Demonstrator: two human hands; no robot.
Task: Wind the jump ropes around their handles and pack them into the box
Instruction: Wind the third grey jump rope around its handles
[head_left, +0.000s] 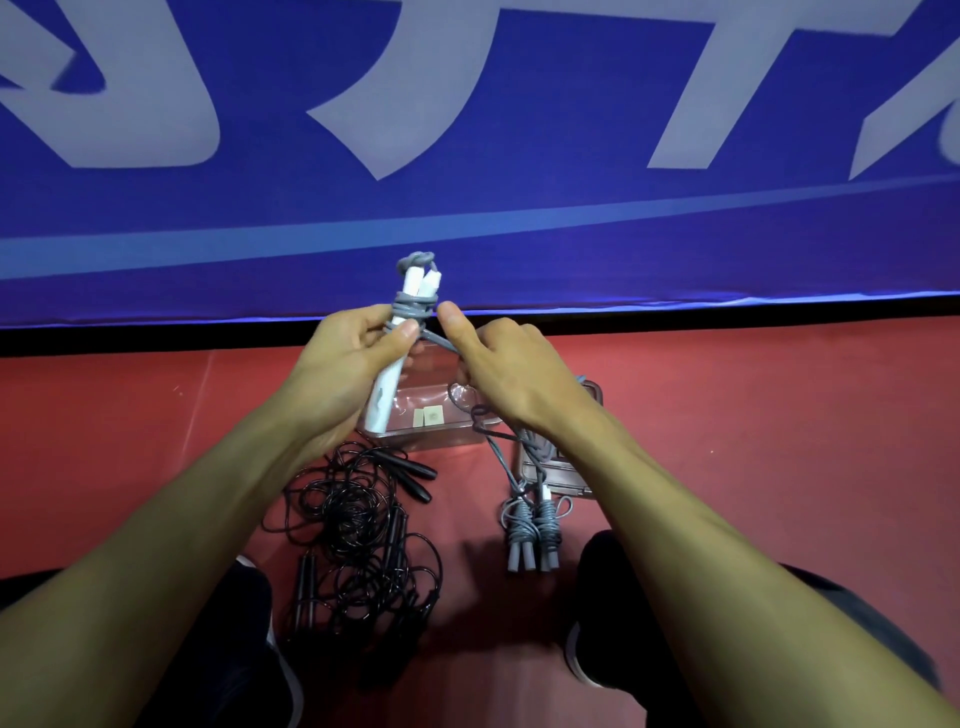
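Grey cord (415, 306) was wrapped in a few turns around the white handles (395, 364), which the left hand (353, 358) clamped upright, fingers curled round them. The right hand (498, 364), just beside it, pinched the free cord where it ran off the wraps, thumb raised. Below both hands sat the clear box (431, 415) on the red floor (727, 415) — open, seemingly empty. Nearer the person lay a black tangle (358, 540) of unwound ropes and, to the right, a wound grey bundle (532, 530). The slack trailed down toward that bundle and the lid (561, 473); it could snag there, and the turns would probably loosen if tension dropped — or slide off the handle tops.
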